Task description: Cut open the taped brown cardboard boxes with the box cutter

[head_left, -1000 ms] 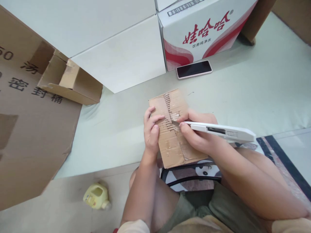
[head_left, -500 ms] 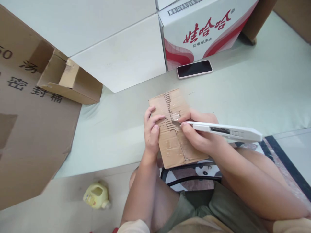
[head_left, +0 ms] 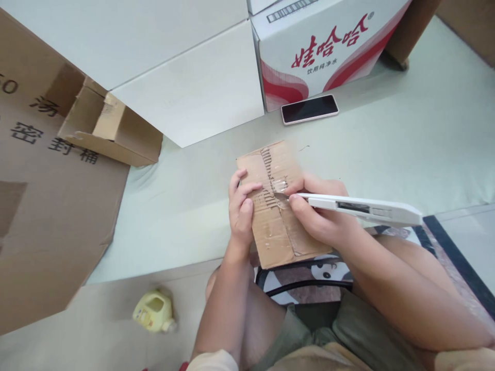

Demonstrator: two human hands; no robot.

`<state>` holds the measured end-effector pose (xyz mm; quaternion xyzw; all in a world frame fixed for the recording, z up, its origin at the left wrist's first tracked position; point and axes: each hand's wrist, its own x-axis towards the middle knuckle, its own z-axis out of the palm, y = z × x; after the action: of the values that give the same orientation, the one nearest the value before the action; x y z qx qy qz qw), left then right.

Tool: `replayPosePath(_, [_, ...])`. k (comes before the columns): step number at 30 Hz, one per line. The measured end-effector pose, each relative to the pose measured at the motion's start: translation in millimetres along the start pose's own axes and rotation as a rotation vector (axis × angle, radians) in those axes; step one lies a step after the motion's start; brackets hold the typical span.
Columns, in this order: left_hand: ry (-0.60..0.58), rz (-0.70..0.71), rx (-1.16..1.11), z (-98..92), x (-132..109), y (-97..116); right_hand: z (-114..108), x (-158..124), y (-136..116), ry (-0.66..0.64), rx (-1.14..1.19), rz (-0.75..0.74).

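A small brown cardboard box [head_left: 270, 234] rests partly over the near edge of the pale covered surface, with a taped seam and torn black markings along its top. My left hand [head_left: 242, 206] grips its left side, fingers bent over the edge onto the top. In my right hand [head_left: 319, 208] is a white utility knife [head_left: 379, 208], pinched close to the blade. The blade tip meets the box at the tape on the seam. Part of the right side of the box is hidden under my right hand.
A phone [head_left: 309, 109] lies beyond the box, before a white and red carton [head_left: 328, 56]. White boxes [head_left: 193, 93] stand behind, and large brown cardboard [head_left: 77, 206] is at left. On the floor sits a yellow jug [head_left: 154, 312]. A panda-print stool or seat [head_left: 327, 270] shows below the box.
The rear end of the utility knife has swung slightly outward to the right, while its tip stays at the same spot on the seam. My left hand and the box hold still.
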<state>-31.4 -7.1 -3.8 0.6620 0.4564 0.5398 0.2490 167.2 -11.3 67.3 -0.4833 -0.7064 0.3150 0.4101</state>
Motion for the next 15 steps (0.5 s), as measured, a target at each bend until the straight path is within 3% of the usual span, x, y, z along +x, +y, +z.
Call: replayPosePath(15, [-0.011, -0.015, 0.041, -1.1, -0.6, 0.1, 0.4, 0.5, -2.5, 0.031, 0.052, 0.022])
